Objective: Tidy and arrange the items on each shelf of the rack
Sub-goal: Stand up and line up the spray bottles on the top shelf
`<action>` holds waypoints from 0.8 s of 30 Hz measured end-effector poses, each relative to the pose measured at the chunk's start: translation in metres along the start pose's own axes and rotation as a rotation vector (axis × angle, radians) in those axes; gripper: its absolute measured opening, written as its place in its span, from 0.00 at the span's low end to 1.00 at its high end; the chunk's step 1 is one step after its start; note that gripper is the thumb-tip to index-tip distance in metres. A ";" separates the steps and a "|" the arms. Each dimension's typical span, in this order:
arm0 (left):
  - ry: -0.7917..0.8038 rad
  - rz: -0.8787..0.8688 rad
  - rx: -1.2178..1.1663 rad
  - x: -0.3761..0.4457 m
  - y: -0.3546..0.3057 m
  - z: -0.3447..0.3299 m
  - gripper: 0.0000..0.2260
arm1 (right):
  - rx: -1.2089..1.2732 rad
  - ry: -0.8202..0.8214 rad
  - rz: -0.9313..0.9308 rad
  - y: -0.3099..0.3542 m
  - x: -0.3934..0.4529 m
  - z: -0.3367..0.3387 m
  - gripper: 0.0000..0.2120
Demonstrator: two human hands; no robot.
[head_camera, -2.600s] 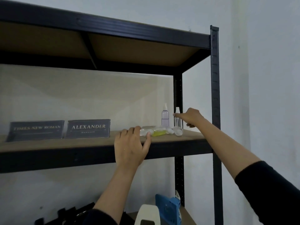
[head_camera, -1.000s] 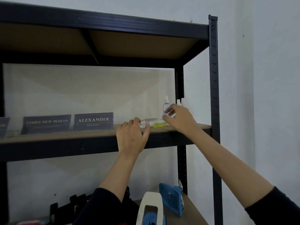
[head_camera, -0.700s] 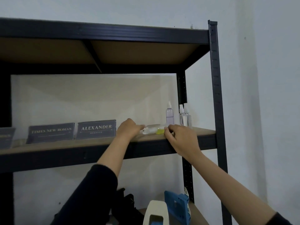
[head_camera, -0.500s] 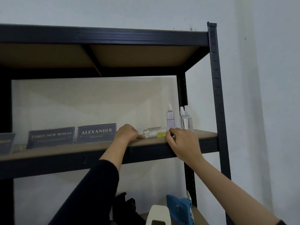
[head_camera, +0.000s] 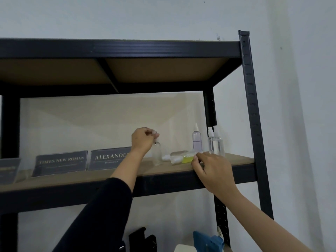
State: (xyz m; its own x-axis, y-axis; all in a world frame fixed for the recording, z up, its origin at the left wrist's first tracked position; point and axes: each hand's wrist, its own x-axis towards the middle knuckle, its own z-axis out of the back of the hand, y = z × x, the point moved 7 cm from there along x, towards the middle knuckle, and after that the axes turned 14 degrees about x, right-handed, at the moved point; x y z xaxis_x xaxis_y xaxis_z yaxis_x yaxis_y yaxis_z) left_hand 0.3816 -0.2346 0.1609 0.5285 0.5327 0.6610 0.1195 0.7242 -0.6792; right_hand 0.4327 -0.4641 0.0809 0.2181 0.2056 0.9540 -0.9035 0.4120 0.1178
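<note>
Left hand [head_camera: 143,140]: fingers were clamped on the top of a clear bottle [head_camera: 157,154], held upright on the shelf [head_camera: 101,176]
Right hand [head_camera: 212,171]: fingertips were pinched on a lying yellow-filled bottle [head_camera: 183,158]; three spray bottles [head_camera: 215,142] were stood behind

Pale bluish wall [head_camera: 300,106] behind and right, small dark specks [head_camera: 218,37] near the top

wall [head_camera: 163,17]: plain pale grey-white | corner [head_camera: 283,106] at right | dim light
</note>
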 end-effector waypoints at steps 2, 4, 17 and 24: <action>0.023 -0.012 0.037 0.006 -0.001 -0.004 0.05 | -0.010 -0.005 0.002 0.001 0.000 0.000 0.18; 0.041 -0.015 0.097 0.011 0.001 -0.006 0.05 | -0.009 -0.008 0.001 0.000 0.001 0.000 0.18; 0.023 -0.170 0.367 0.018 -0.018 -0.010 0.22 | 0.011 -0.007 0.010 0.001 -0.001 0.002 0.17; 0.404 -0.387 0.716 0.027 -0.061 -0.065 0.06 | 0.021 -0.039 0.026 0.002 -0.001 0.003 0.17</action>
State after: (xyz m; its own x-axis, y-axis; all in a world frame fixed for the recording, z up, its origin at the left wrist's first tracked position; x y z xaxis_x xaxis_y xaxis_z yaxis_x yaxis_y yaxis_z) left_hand 0.4430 -0.2929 0.2001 0.8310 0.0993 0.5474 -0.1298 0.9914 0.0172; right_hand 0.4291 -0.4663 0.0806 0.1801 0.1809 0.9669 -0.9165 0.3878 0.0981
